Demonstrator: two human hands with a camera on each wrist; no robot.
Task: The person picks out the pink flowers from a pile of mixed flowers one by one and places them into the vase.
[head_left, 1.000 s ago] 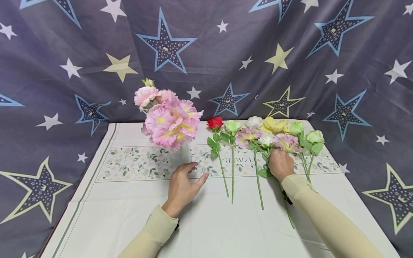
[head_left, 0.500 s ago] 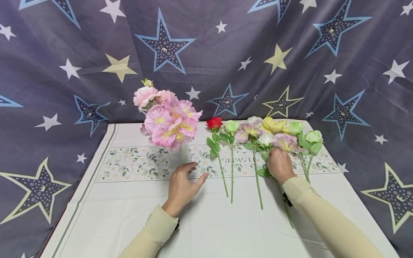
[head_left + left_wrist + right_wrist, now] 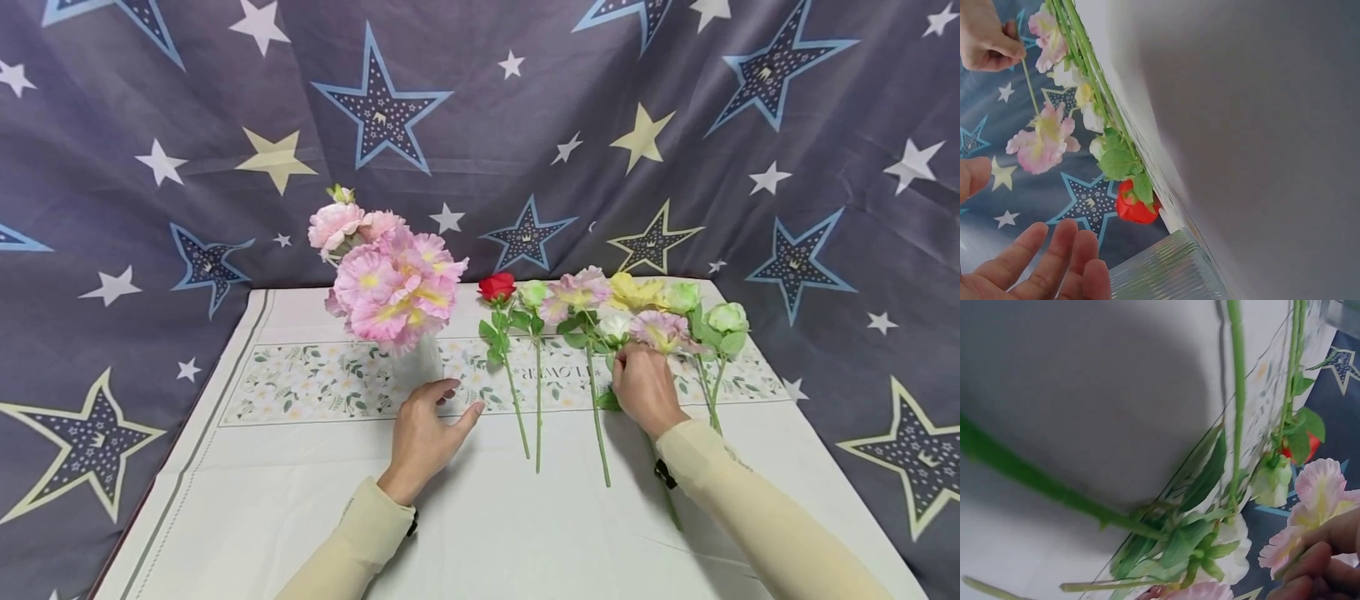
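Note:
My right hand (image 3: 647,387) pinches the thin stem of a pink artificial flower with a yellow centre (image 3: 579,290). In the left wrist view this pink flower (image 3: 1044,144) hangs off the end of its stem, raised above the lying blooms. My left hand (image 3: 431,433) has its fingers spread and holds nothing, close in front of a ribbed clear glass vase (image 3: 420,367). Large pink and yellow blooms (image 3: 397,287) and lighter pink ones (image 3: 337,225) stand in the vase. Beneath my right hand lies a white rose (image 3: 615,323) with a long green stem.
To the vase's right lie a red rose (image 3: 497,286), a pale green rose (image 3: 534,293), a yellow flower (image 3: 637,292), another pink flower (image 3: 663,331) and more green roses (image 3: 727,317). A floral printed strip (image 3: 300,392) crosses the white tablecloth. A starry curtain (image 3: 480,125) hangs behind.
The pink flower in my right hand has risen a little and now covers the white bloom behind it. My right hand has shifted slightly left and up; the left hand stays put.

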